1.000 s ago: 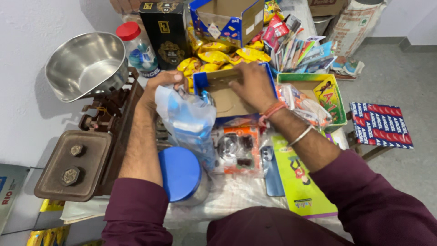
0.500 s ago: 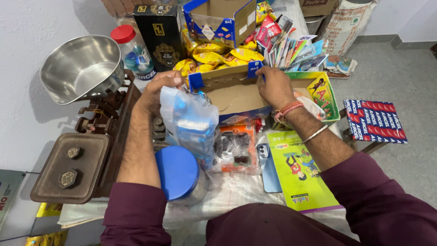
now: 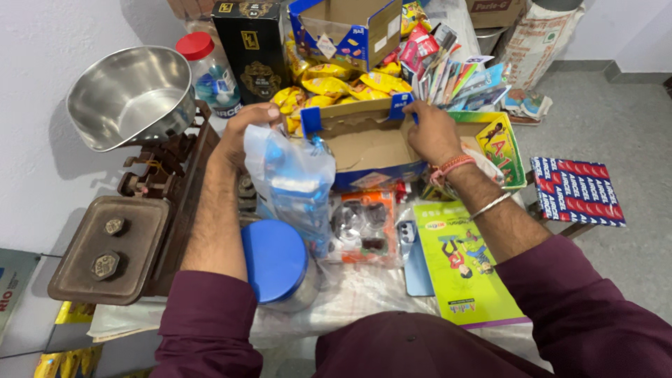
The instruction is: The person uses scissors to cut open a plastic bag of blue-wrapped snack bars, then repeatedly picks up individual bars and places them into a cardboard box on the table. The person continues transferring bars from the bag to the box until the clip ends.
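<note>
**Box flap pulled open, bag held beside it**

The desk [image 3: 364, 297], covered with a pale sheet, carries a balance scale [image 3: 133, 210] with a steel pan on the left and a crowd of snack packets and stationery at the back. In the middle sits the open cardboard box [image 3: 367, 143], brown inside with blue edges. Since half a second ago the view has drawn closer and the right hand [image 3: 430, 133] has shifted to the box's far right corner, its fingers closed on the blue flap, so the box now stands wide open. The left hand [image 3: 245, 133] keeps its fingers pinched on the top of a clear plastic bag [image 3: 294, 185] of blue packets, hanging just left of the box, touching its near corner. A blue-lidded jar [image 3: 276, 262] stands below the bag.
</note>
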